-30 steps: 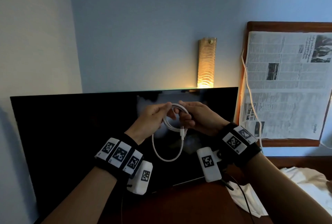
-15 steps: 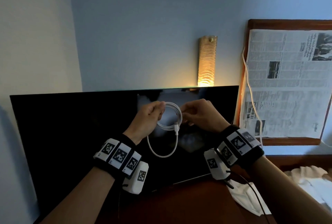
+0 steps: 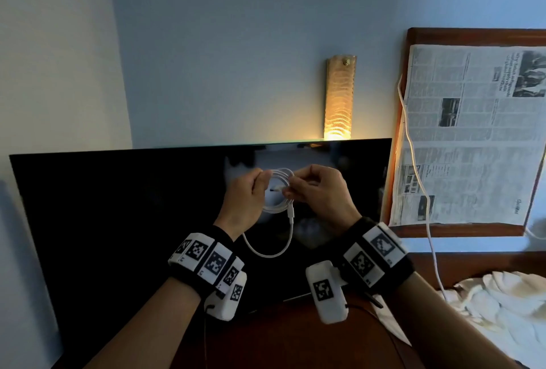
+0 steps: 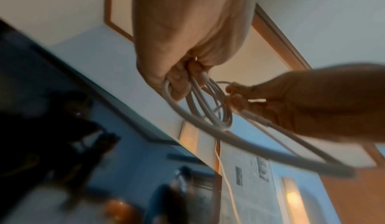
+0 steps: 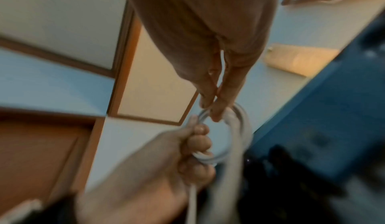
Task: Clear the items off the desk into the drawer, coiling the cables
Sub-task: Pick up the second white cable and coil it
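White charging cable (image 3: 278, 191) coils are gripped in curled left hand (image 3: 245, 200) fingers — the right hand (image 3: 319, 194) pinches a strand at the coil's right side.

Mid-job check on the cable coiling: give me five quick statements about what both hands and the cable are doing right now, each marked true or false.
1. Both hands hold the thin white charging cable. True.
2. The cable is fully coiled, with nothing hanging. False: a loose loop still hangs below the hands.
3. The left hand grips the gathered coils. True.
4. The right hand rests flat on the dark wooden desk. False: it is raised in front of the black flat screen, pinching the cable.
5. The coil is already in a drawer. False: it is held in the air; no drawer is in view.
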A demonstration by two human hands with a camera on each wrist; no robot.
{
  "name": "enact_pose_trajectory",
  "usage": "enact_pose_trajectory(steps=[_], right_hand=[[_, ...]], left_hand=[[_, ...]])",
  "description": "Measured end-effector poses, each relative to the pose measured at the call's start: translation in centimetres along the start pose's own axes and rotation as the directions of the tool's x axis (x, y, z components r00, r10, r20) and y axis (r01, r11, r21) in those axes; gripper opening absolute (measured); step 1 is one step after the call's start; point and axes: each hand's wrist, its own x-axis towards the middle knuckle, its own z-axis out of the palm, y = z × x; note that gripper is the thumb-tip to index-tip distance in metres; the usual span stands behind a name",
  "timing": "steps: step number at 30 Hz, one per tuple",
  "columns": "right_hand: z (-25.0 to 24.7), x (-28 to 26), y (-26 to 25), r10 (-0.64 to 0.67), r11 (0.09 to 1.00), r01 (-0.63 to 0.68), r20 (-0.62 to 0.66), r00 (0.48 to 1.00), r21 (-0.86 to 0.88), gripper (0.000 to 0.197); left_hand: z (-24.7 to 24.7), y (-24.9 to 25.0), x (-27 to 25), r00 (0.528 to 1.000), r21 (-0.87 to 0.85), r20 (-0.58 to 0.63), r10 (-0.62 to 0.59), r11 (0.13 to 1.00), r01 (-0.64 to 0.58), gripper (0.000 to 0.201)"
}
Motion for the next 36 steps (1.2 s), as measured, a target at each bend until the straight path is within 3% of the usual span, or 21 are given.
enact_pose_trajectory(steps=[2,4,7,10,15,19,22,24,26,29,33,36], right_hand=[[0.3,-0.5,0.2,-0.157,0.97,0.143,-0.058,0.986,-0.195,0.008],[0.3,-0.6,0.2,-0.32,0.857,0.248,-0.088,0.943,-0.452,0.014],[0.0,-0.1,0.7,-0.416,0.724,0.25,-0.119,0.901,-0.642,0.032],[-0.2,0.7,1.2,-0.408,0.813,0.33,-0.064,0.911,-0.48,0.029],[-0.4,1.1,1.0,-0.279,0.916,0.33,0.231,0.932,-0.226,0.02],[-0.7,0.8,0.4,-0.278,0.888,0.38,0.356,0.892,-0.258,0.015],[-0.8,0.5,0.7,-0.281,0.858,0.393,0.338,0.898,-0.332,0.027],[-0.8,0.8,1.2,-0.218,0.9,0.323,0.341,0.914,-0.292,0.035],[-0.6,1.3,1.6,-0.131,0.972,0.192,0.37,0.92,-0.135,0.037],[-0.5,1.7,1.5,-0.054,0.998,0.057,0.379,0.924,0.002,0.034],[-0.5,1.7,1.9,-0.006,0.999,-0.013,0.368,0.93,0.047,0.035],[-1.0,2.1,2.0,0.025,0.982,-0.08,0.303,0.953,0.17,0.035]], left_hand=[[0.0,0.5,-0.1,0.997,-0.193,0.023,-0.08,0.978,0.083,0.036],[-0.1,1.0,-0.3,0.978,-0.349,0.087,-0.19,0.914,0.208,0.037],[-0.7,1.4,-0.2,0.938,-0.472,0.216,-0.273,0.811,0.345,0.037],[-1.2,1.6,0.1,0.919,-0.514,0.297,-0.261,0.767,0.384,0.037],[-1.5,1.6,0.3,0.902,-0.554,0.34,-0.267,0.719,0.421,0.037],[-1.6,1.5,0.4,0.904,-0.566,0.328,-0.274,0.709,0.42,0.038],[-1.7,1.4,0.8,0.919,-0.518,0.273,-0.283,0.762,0.388,0.037],[-1.7,1.2,0.9,0.938,-0.469,0.216,-0.272,0.814,0.344,0.037],[-1.6,1.1,1.0,0.964,-0.42,0.142,-0.224,0.868,0.263,0.037],[-1.5,1.2,1.1,0.991,-0.368,0.066,-0.113,0.921,0.129,0.033],[-1.6,0.1,0.8,0.991,-0.33,0.123,-0.06,0.939,0.098,0.036],[-1.6,-2.0,0.1,0.983,-0.299,0.151,-0.108,0.942,0.149,0.032]])
